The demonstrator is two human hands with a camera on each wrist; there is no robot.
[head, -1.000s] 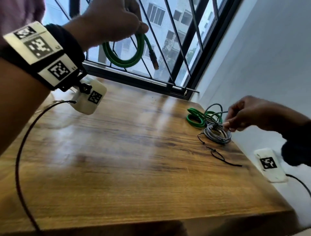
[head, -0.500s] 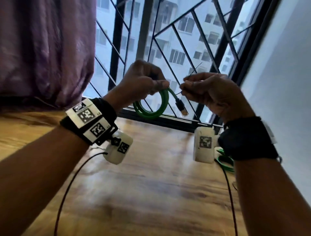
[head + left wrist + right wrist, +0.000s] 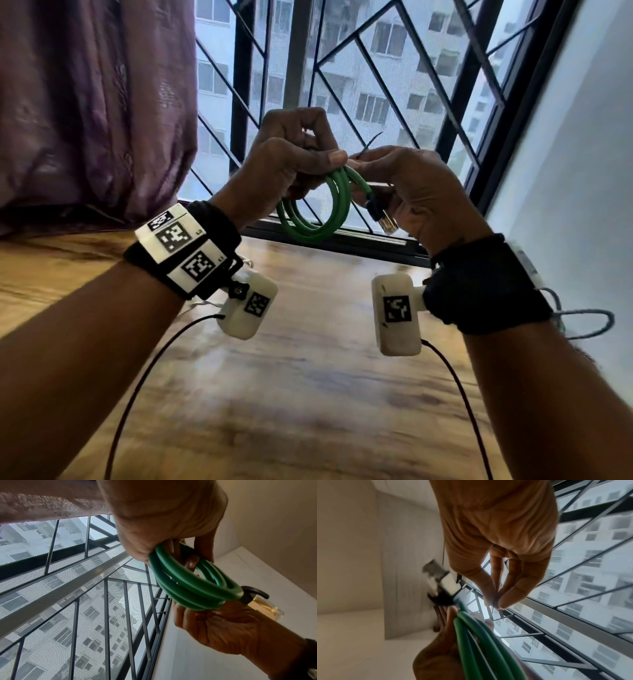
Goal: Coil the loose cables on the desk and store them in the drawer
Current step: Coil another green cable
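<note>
A green cable [image 3: 310, 233] with a black-booted clear plug [image 3: 387, 222] is wound into a small coil and held up in front of the window. My left hand [image 3: 325, 161] grips the coil at its top, thumb pressed over the strands; the left wrist view shows the coil [image 3: 188, 582] running out of that fist [image 3: 171, 547]. My right hand [image 3: 368, 164] sits against the coil's top and pinches a thin black tie [image 3: 371, 142] between thumb and fingertips [image 3: 494, 601]. The green strands [image 3: 477, 642] pass just below that pinch. No drawer is in view.
The wooden desk [image 3: 308, 394] lies below both arms. A grey cable loop [image 3: 589, 322] shows beside my right wrist. Behind are a window with a black grille [image 3: 376, 85], a purple curtain [image 3: 85, 102] at left and a white wall [image 3: 565, 171] at right.
My right hand has left the cable pile at the desk's right edge and come up with the thin tie to meet the coil. Both hands now touch at the coil's top.
</note>
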